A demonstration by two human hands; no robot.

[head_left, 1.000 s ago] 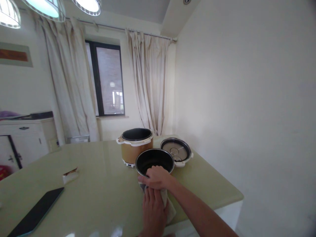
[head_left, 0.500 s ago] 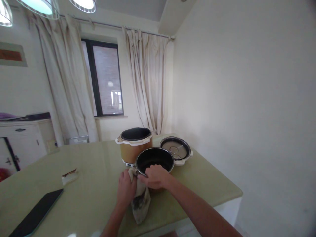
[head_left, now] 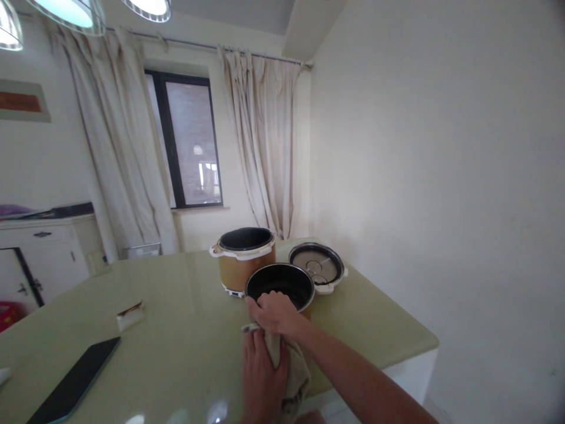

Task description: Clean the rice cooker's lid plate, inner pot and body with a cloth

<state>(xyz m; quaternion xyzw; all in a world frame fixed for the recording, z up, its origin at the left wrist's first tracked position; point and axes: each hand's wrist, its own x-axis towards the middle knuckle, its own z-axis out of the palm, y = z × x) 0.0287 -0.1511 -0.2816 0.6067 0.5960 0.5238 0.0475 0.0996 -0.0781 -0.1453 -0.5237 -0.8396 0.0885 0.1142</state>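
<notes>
A dark inner pot [head_left: 286,274] with a shiny metal rim stands near the table's right front part. My right hand [head_left: 274,312] grips its near rim, with fingers reaching over into the pot. Just below, my left hand [head_left: 265,365] is closed on a stained, light-coloured cloth [head_left: 298,377], pressed against the pot's near outer side. Part of the cloth hangs toward the table's front edge. Behind the pot stands the cooker body [head_left: 245,268], gold with a white collar and a dark inside. The round cooker lid [head_left: 318,265] lies inner side up at its right.
The pale green table [head_left: 185,330] bears a dark flat slab [head_left: 77,377] and a small white packet [head_left: 130,316] on the left. A white cabinet [head_left: 57,247] stands at the far left, and a bare wall [head_left: 419,176] rises on the right.
My left hand has moved with the cloth from the pot's left side to the right, below my right hand. My right hand stays at the rim. The view has shifted slightly.
</notes>
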